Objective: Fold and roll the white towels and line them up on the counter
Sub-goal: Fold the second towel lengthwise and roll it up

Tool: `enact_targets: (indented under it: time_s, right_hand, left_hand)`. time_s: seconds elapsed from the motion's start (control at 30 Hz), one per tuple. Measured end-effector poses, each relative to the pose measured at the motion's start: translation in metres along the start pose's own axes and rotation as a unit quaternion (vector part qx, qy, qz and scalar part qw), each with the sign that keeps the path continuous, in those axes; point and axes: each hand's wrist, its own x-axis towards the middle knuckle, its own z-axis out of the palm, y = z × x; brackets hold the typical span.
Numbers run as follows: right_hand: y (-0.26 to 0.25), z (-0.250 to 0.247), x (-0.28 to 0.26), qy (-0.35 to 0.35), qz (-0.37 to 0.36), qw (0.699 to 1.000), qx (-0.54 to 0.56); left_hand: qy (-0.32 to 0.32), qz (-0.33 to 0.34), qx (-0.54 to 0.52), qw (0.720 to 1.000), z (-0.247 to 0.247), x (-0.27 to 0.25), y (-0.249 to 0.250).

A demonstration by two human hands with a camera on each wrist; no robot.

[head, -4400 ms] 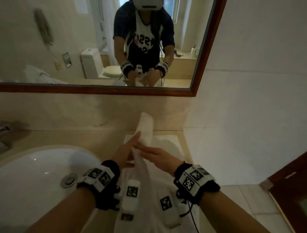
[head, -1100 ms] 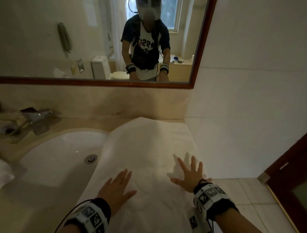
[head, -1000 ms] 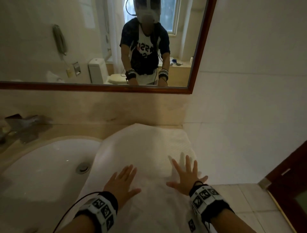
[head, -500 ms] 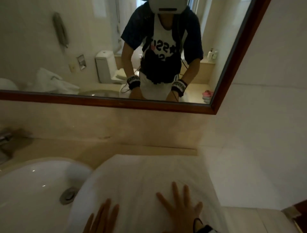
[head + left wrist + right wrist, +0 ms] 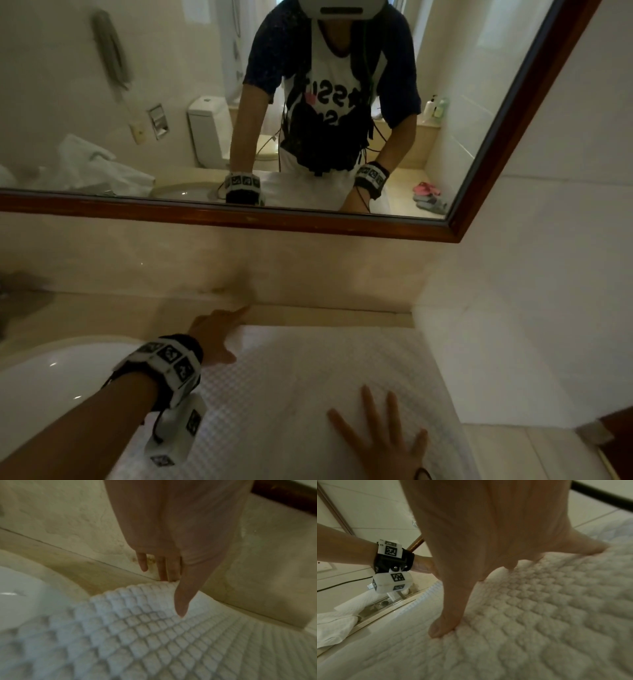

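Lying spread flat on the towel (image 5: pixel 308 394), right hand (image 5: pixel 383 442); left hand (image 5: pixel 214 334) reaches its far edge, fingers straight

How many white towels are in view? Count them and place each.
2. One towel lies spread flat on the counter; a crumpled heap sits left of the sink, possibly more than one towel.

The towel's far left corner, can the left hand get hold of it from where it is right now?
Probably yes. The left hand is already at the far edge of the towel, fingers straight down behind it and thumb above the weave. Nothing lies between them; the right hand lies flat nearer the front.
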Motion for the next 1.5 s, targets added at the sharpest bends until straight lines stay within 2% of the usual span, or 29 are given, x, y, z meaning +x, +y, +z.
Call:
enact_targets:
  time_s: [0.07, 0.17, 0.23, 0.3, 0.33, 0.37, 0.4, 0.47, 0.57, 0.6, 0.67, 0.73, 0.8, 0.83, 0.93, 1.03, 1.13, 1.23, 1.37, 1.5]
  right_hand:
    - [0.003, -0.003, -0.006, -0.002, 0.010, 1.000, -0.011]
    - [0.006, 0.000, -0.007, -0.021, 0.018, 0.999, -0.040]
    - [0.003, 0.000, -0.010, -0.061, -0.010, 0.997, -0.056]
    - [0.002, -0.013, -0.008, -0.142, -0.012, 0.988, -0.053]
    - [-0.003, -0.016, -0.003, -0.153, -0.015, 0.987, -0.044]
    - [-0.004, -0.018, -0.003, -0.188, -0.013, 0.982, -0.017]
    - [-0.006, -0.026, -0.001, -0.254, 0.009, 0.967, 0.014]
    - [-0.010, -0.038, 0.000, -0.308, 0.009, 0.951, 0.035]
    - [-0.013, -0.051, 0.000, -0.324, 0.006, 0.945, 0.043]
    - [-0.013, -0.058, 0.003, -0.331, 0.003, 0.942, 0.053]
    - [-0.007, -0.071, 0.017, -0.326, 0.011, 0.942, 0.074]
    - [0.000, -0.075, 0.032, -0.322, 0.023, 0.944, 0.064]
    - [0.005, -0.069, 0.041, -0.337, 0.041, 0.939, 0.059]
    - [0.006, -0.064, 0.043, -0.341, 0.046, 0.937, 0.063]
    - [0.009, -0.059, 0.053, -0.352, 0.053, 0.933, 0.053]
    - [0.010, -0.060, 0.075, -0.338, 0.056, 0.939, 0.044]
    - [0.007, -0.065, 0.086, -0.321, 0.065, 0.944, 0.041]
    - [0.002, -0.066, 0.063, -0.309, 0.065, 0.948, 0.037]
    - [0.002, -0.061, 0.016, -0.327, 0.038, 0.944, 0.038]
    - [-0.002, -0.066, 0.026, -0.343, 0.049, 0.938, 0.004]
  left_hand:
    - [-0.008, 0.017, 0.023, 1.000, -0.003, -0.001, 0.002]
    - [-0.006, 0.028, 0.146, 0.989, -0.009, -0.004, 0.002]
    - [-0.036, 0.005, 0.218, 0.975, -0.021, -0.010, -0.004]
    - [-0.036, -0.011, 0.276, 0.960, -0.035, -0.011, -0.013]
    - [-0.023, -0.015, 0.308, 0.951, -0.042, -0.013, -0.014]
    - [0.003, -0.013, 0.339, 0.941, -0.047, -0.015, -0.013]
    - [0.033, -0.012, 0.362, 0.932, -0.050, -0.018, -0.010]
    - [0.106, -0.004, 0.368, 0.924, -0.044, -0.018, -0.004]
    - [0.190, -0.050, 0.300, 0.933, -0.026, -0.020, -0.005]
    - [0.202, -0.041, 0.260, 0.943, -0.017, -0.021, -0.005]
    - [0.163, 0.042, 0.176, 0.970, 0.007, -0.025, -0.001]
    - [0.068, 0.119, 0.132, 0.982, 0.035, -0.040, 0.009]
    - [-0.024, 0.104, 0.087, 0.990, 0.059, -0.049, 0.012]
    - [-0.041, 0.088, 0.072, 0.993, 0.068, -0.049, 0.011]
    - [-0.043, 0.073, 0.074, 0.994, 0.073, -0.043, 0.005]
    - [-0.054, 0.064, 0.083, 0.993, 0.057, -0.020, 0.006]
    - [-0.066, 0.028, 0.096, 0.993, 0.041, -0.008, 0.010]
    - [-0.069, 0.032, 0.095, 0.993, 0.050, -0.029, 0.019]
    - [-0.151, 0.059, 0.040, 0.986, 0.073, -0.076, 0.017]
    - [-0.136, 0.045, 0.072, 0.987, 0.069, -0.079, 0.019]
